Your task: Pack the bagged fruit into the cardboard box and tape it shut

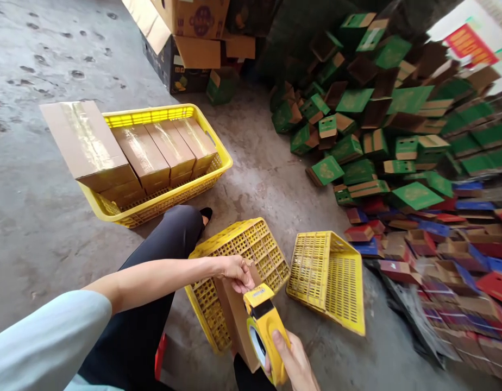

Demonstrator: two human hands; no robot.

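Note:
A brown cardboard box (237, 315) stands on edge against an upturned yellow crate (253, 241) between my legs. My left hand (237, 273) is closed at the box's upper end, with its fingers bent over the edge there; exactly what the fingertips pinch is hard to make out. In my right hand (294, 355) is a yellow tape dispenser (275, 331), gripped around its body with the thumb on the side. Its head lies against the box, close below my left fingers.
Several taped boxes (143, 152) sit in a yellow basket (224, 155) at the left. Another yellow crate (344, 282) lies tipped at the right. Behind it spreads a heap of green cartons (332, 168), with red and blue cartons (430, 228) nearer. Large open cartons (194, 54) stand at the back.

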